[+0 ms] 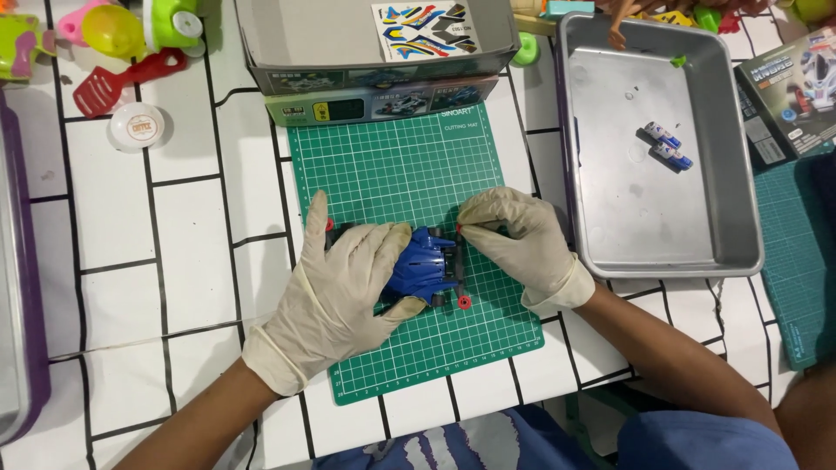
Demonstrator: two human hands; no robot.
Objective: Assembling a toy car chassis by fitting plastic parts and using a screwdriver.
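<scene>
- White-tiled desk (113,218) with black grid lines, seen from above; green cutting mat (392,165) at centre.
- Blue toy car (425,265) on near half of mat, lying between both gloved hands; front portion hidden under left palm, wheels mostly obscured.
- Left hand (335,283) laid flat over car's left side, fingers spread and loosely curled on the body, holding it down.
- Right hand (518,237) at car's far right corner, fingertips (470,224) pinched shut on a small red part; the part too small to identify.
- Second red roller (464,302) visible at car's near right corner.
- Grey cardboard box (374,74) at mat's far edge, sticker sheet (428,30) inside.
- Metal tray (736,148) toward right edge, two small blue-and-white cylinders (668,145) inside.
- Plastic toys (131,35) at far left corner, cut off by frame.
- White round lid (138,127) near left.
</scene>
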